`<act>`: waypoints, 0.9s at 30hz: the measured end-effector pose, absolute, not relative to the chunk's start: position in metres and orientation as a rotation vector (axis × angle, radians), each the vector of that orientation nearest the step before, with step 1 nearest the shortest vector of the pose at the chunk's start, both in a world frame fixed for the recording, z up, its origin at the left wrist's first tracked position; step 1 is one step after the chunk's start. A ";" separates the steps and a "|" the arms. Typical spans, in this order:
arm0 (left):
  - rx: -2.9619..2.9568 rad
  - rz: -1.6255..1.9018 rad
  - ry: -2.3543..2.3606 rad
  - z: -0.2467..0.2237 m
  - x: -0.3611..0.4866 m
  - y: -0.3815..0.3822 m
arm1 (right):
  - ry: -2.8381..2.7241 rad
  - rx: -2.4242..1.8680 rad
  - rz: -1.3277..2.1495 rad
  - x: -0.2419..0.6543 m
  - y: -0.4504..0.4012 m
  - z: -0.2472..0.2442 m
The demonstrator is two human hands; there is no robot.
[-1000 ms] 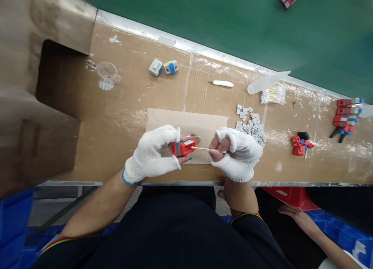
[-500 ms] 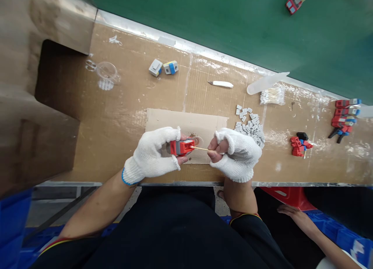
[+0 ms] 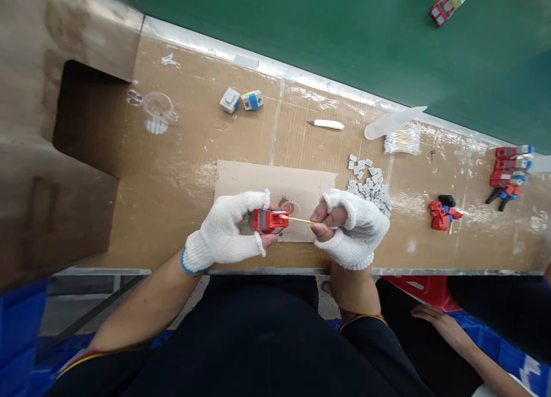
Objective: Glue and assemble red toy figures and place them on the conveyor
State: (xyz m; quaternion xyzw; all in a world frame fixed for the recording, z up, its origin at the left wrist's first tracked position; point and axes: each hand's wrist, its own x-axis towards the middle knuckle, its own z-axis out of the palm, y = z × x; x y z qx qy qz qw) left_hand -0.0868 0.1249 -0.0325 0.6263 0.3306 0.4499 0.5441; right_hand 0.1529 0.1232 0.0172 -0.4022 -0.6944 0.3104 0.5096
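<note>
My left hand, in a white fingerless glove, is closed around a red and grey toy block, with thumb and fingers on its two sides. My right hand, gloved the same way, pinches the thin stick of a cotton swab. The swab's tip reaches into the recess on the upper face of the block. Both hands are above a piece of pale cardboard, on which a round clear dish or ring partly shows behind the block.
Small grey pieces lie beside my right hand. Farther off are a white-handled knife, a pack of cotton swabs, two grey-blue blocks and red toy parts. A metal housing stands left; a person's hand rests lower right.
The toy block and swab have shifted slightly, my right hand a little to the right. On the green surface, the red toy has moved a little right and down.
</note>
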 end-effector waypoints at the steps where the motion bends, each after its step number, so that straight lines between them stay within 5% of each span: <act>1: 1.478 1.065 0.780 -0.032 -0.086 0.125 | -1.671 -0.961 0.758 0.153 0.123 0.017; 27: 1.478 1.060 0.726 -0.035 -0.087 0.125 | -1.669 -0.942 0.832 0.150 0.122 0.021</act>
